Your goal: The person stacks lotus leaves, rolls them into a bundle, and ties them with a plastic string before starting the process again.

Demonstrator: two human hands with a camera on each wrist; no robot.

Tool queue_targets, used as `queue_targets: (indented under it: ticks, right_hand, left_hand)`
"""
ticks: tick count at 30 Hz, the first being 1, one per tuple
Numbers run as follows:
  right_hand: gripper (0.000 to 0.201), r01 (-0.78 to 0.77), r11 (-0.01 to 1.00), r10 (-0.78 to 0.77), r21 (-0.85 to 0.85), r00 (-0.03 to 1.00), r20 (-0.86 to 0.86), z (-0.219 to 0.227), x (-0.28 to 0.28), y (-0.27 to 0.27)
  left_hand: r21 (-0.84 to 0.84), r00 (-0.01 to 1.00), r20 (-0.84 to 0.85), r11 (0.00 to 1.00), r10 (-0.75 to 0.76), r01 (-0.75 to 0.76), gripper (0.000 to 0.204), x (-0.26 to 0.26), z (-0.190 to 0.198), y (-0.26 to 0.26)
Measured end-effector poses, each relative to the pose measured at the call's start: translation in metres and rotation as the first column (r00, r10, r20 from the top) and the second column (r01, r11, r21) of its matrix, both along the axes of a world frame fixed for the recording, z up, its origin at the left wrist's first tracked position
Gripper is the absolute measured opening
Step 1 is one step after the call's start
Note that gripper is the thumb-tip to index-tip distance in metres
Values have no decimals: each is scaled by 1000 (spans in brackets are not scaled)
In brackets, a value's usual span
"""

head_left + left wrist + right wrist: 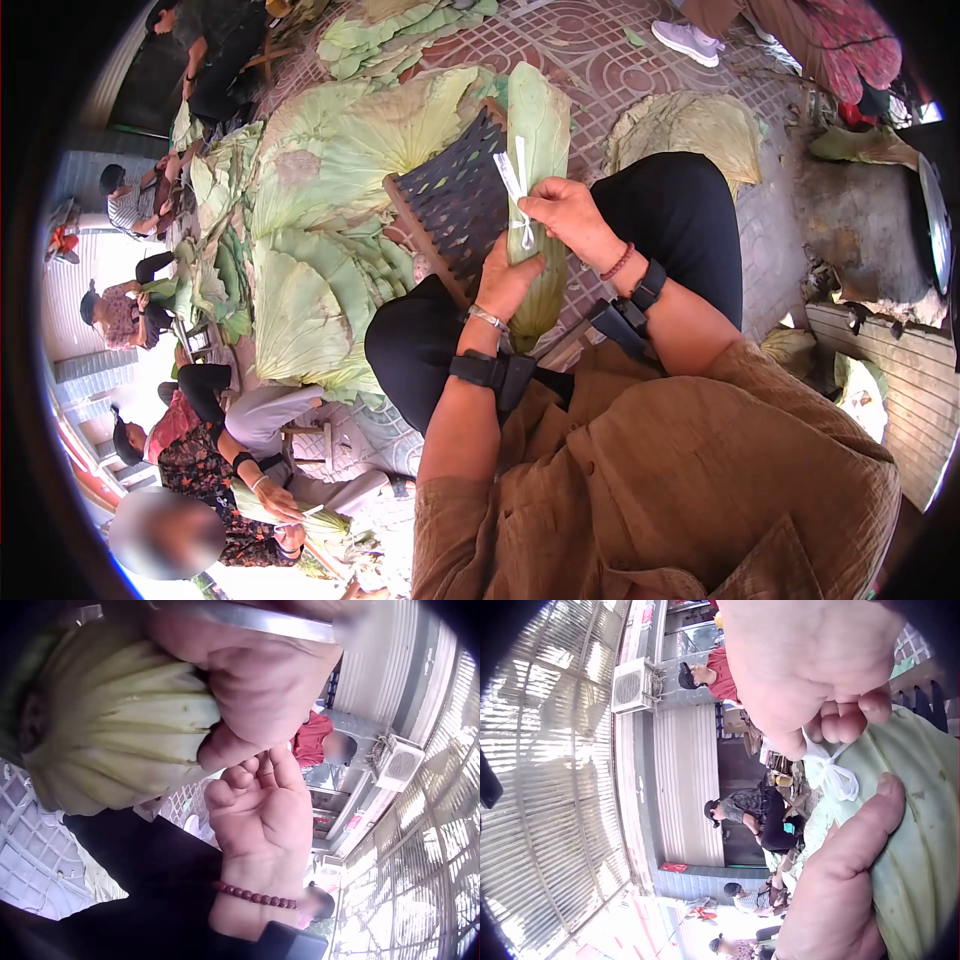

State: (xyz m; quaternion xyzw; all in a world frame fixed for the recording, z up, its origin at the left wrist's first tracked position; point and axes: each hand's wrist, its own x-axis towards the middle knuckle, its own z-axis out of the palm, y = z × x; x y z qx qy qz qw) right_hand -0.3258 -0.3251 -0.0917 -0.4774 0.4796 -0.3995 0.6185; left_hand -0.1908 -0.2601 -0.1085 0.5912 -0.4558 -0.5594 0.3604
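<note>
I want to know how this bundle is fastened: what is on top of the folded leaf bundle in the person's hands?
A white strip lies knotted on the leaf bundle. The right hand pinches it; the left hand grips the bundle. Hands cover the wrap's back.

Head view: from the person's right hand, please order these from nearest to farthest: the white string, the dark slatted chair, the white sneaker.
1. White string: at the right hand, on the folded leaf bundle.
2. Dark slatted chair: just left of the bundle.
3. White sneaker: far up, on the tiled floor.
</note>
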Motion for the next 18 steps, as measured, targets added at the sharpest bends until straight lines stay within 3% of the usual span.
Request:
queue_targets:
  ticks: [1,7,10,17,18]
  right_hand:
    - [16,-2,994,-2,111,999,39,1,0,0]
    - [13,39,980,-81,194,974,213,10,0,3]
    - [12,78,973,-140,219,948,285,16,0,6]
    - [15,199,973,-228,117,908,351,8,-5,-3]
    - [15,271,952,-303,140,887,349,11,-7,-5]
  left_hand:
    - [-1,1000,-3,1000,-2,2,41,0,-1,0]
    - [11,1000,16,1000,3,-4,39,-1,4,0]
    - [20,995,-103,1000,19,-17,41,0,-1,0]
    - [110,978,-203,994,42,-20,45,-3,8,1]
    - [110,974,-225,994,36,-11,45,-4,9,1]
